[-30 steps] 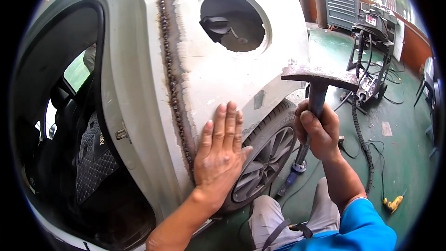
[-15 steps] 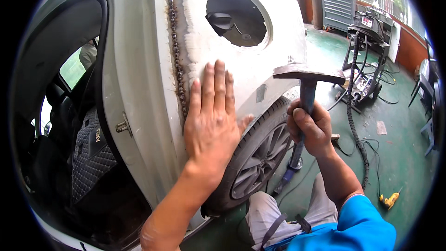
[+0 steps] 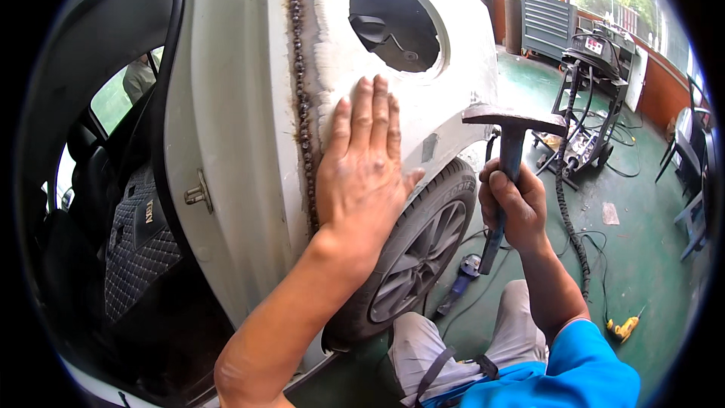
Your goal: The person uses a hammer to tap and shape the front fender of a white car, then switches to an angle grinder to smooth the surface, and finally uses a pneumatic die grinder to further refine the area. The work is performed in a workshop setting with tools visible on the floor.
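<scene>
In the head view, the person's left hand (image 3: 361,177) lies against a white painted metal car panel (image 3: 445,117), its grip spread flat, the fingers straight and nearly side by side, the thumb standing away to the right; whether the whole palm touches is hidden beneath the hand. Just left of those fingers a rough brown bead-like weld seam (image 3: 300,79) runs down the panel, with a bare greyish strip along it, and at the far side of the hand, above the fingertips, is a large round dark opening (image 3: 394,26). The right hand (image 3: 515,200) has its grip wrapped around the dark blue-grey handle of a wide-headed metal hammer (image 3: 516,118), held upright near the panel's right edge, the long head above the fist. Between the two hands, lower down, sits a black-tyred wheel with a grey spoked rim (image 3: 423,261). To its near right, a dark blue cylindrical power tool with a silver head (image 3: 457,287) lies on the green floor (image 3: 544,272); farther right lies a yellow-and-black power drill (image 3: 623,329). At the far right stand a black wheeled machine cart (image 3: 593,53) and a grey metal drawer cabinet (image 3: 549,24)
</scene>
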A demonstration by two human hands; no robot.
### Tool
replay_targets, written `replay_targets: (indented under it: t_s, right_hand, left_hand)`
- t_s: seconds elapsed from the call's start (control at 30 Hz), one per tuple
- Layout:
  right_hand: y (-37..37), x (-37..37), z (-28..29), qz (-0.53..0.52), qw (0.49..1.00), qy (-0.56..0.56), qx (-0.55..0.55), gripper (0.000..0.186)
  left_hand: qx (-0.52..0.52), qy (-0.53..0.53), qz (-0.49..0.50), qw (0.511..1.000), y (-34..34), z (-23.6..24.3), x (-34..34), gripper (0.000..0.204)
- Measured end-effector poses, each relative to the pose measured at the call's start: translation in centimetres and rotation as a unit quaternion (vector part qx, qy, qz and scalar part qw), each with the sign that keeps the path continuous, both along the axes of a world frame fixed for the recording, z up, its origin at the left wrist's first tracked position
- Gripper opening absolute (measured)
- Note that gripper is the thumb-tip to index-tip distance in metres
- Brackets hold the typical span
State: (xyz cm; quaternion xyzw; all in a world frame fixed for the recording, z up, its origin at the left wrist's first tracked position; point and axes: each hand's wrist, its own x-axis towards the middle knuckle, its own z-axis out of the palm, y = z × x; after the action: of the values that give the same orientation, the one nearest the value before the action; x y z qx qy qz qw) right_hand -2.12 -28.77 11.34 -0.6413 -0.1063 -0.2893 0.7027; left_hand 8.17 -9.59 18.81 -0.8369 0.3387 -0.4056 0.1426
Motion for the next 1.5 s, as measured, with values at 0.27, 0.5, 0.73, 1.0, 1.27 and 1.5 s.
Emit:
replay_targets:
  t_s: [0.27, 0.5, 0.73, 1.0, 1.27, 1.5]
  right_hand:
    - [3.1, 1.1, 3.1, -0.033, 0.993, 0.056, -0.100, 0.019]
    - [4.1, 2.1, 5.6, -0.158, 0.932, -0.094, -0.313, 0.023]
    - [3.5, 3.0, 4.9, -0.189, 0.909, -0.053, -0.368, 0.025]
    - [4.1, 3.2, 5.5, -0.161, 0.911, -0.089, -0.369, 0.029]
    - [3.3, 2.8, 5.1, -0.199, 0.900, -0.090, -0.377, 0.028]
    - [2.5, 2.3, 4.3, -0.229, 0.894, -0.059, -0.380, 0.027]
  left_hand:
    - [-0.006, 0.046, -0.013, 0.999, 3.7, -1.7, -2.9, 0.088]
    - [0.007, 0.078, 0.002, 0.997, 6.4, -3.9, -5.1, 0.093]
    - [0.012, 0.065, 0.003, 0.998, 6.3, -3.9, -5.2, 0.092]
    - [0.004, 0.067, -0.006, 0.998, 6.3, -4.2, -5.1, 0.090]
    - [0.026, 0.047, 0.013, 0.998, 6.1, -3.9, -5.2, 0.087]
    - [0.036, 0.048, 0.015, 0.998, 6.4, -3.9, -5.2, 0.087]
